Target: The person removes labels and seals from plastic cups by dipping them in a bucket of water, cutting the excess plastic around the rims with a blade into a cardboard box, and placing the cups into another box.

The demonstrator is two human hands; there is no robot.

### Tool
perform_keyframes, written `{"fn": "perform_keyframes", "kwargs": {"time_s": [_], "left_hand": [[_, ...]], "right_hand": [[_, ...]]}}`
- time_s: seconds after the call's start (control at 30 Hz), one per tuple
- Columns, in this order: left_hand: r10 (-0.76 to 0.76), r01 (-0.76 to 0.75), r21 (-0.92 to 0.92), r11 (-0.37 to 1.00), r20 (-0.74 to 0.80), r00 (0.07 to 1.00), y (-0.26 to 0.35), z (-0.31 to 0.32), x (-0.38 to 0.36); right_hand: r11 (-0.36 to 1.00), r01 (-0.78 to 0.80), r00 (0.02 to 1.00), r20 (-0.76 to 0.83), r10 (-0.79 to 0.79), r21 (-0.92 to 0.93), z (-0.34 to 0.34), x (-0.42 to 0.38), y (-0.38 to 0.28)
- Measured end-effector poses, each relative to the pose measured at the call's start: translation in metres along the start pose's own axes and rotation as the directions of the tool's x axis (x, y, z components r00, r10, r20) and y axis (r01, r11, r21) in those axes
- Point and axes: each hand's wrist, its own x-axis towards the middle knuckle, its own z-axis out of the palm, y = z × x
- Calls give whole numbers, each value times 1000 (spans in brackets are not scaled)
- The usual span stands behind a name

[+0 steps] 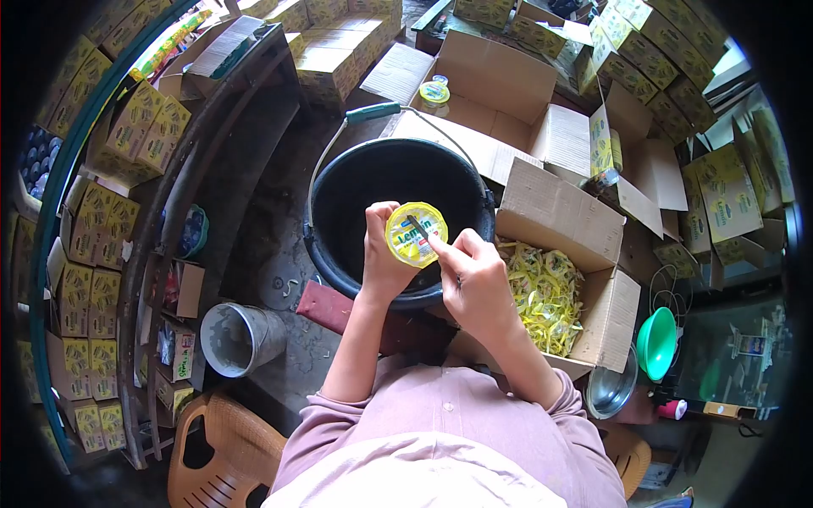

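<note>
My left hand grips a small round yellow cup with a lid reading "Lemon", holding it over the black bucket. My right hand holds a thin dark tool against the cup's lid, index finger stretched along it. Both hands are above the bucket's near rim. The tool's tip is partly hidden by the fingers.
An open cardboard box full of yellow lids or wrappers sits to my right. Another open box holds a similar cup behind the bucket. Stacked yellow cartons surround me. A grey metal pail, green funnel and orange plastic chair stand nearby.
</note>
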Motion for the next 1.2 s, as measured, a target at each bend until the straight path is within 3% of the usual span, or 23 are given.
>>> {"fn": "perform_keyframes", "kwargs": {"time_s": [1.2], "left_hand": [[-34,34,45,998,-3,999,-5,2,1]], "right_hand": [[997,-42,993,110,49,-58,-5,-12,7]]}}
